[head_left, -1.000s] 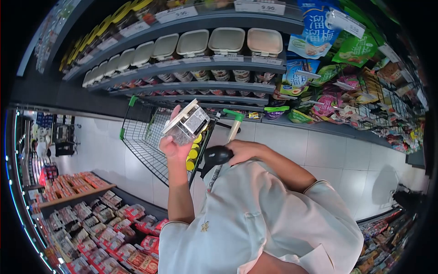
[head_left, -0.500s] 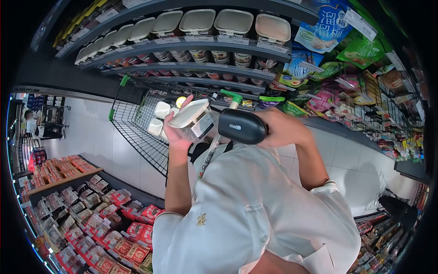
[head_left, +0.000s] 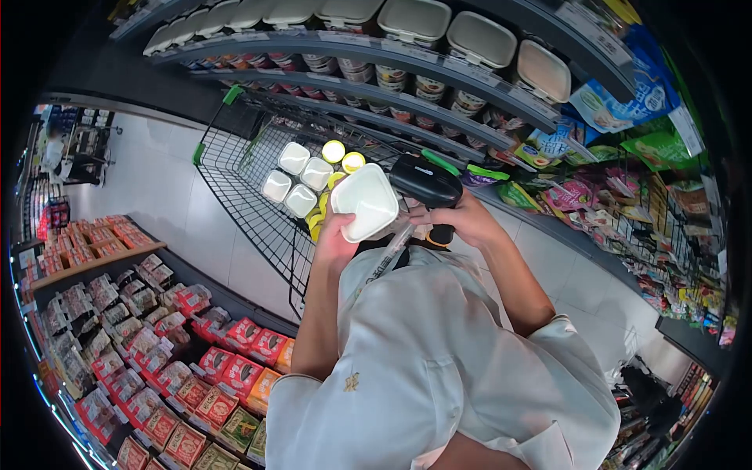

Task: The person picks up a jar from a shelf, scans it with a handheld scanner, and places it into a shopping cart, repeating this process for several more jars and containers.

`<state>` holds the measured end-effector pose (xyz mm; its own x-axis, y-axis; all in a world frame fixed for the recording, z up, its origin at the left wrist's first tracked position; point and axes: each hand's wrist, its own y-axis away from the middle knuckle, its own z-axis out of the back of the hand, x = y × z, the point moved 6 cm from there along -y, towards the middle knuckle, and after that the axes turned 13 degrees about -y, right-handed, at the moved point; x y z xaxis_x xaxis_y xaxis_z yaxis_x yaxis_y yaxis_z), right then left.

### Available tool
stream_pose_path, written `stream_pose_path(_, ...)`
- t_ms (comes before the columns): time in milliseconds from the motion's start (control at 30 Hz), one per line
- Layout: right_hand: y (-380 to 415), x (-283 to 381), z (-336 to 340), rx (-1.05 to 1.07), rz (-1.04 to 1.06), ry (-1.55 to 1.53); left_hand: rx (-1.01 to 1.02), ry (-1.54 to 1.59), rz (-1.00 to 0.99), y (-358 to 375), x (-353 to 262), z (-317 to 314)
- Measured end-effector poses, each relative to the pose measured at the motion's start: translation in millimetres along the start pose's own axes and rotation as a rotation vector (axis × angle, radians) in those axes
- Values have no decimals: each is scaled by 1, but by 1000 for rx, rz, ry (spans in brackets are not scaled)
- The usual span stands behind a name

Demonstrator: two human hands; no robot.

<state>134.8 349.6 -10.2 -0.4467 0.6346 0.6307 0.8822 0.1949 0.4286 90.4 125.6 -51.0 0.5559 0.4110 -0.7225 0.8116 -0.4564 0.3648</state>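
Observation:
My left hand (head_left: 335,244) grips a square plastic tub (head_left: 365,202) with an off-white lid, thumb on top of the lid. The tub is tilted, so its lid faces me. In my right hand (head_left: 471,222) is a black rounded barcode scanner (head_left: 427,182), held just right of the tub; the fingers are partly hidden behind it. Beyond the left hand stands a wire shopping cart (head_left: 199,153) with green corners. Inside it are several white-lidded containers (head_left: 294,158) and several yellow-lidded ones (head_left: 334,150).
Shelves (head_left: 407,52) of similar lidded tubs (head_left: 413,20) run across the front. Hanging snack bags (head_left: 576,194) line the right side. A display bin of red packets (head_left: 244,332) lies at lower left. Tiled floor (head_left: 168,196) shows left of the cart.
My left hand has turned the tub so its lid faces me, hiding the side label. The scanner has shifted right and up in view. My view has tilted, showing more of the cart.

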Motion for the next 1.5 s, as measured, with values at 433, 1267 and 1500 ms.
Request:
stream_pose_path(433, -48, -26, -31, -11, -163, -140, -162, -24, 184, 10, -14, 72)
stream_pose_path(1267, -62, -75, -6, -222, -392, -62, -712, -252, 238, -93, 76, 454)
stream_pose_path(1500, -59, -73, -11, -279, -405, -42, -743, -247, 324, -86, 107, 487)
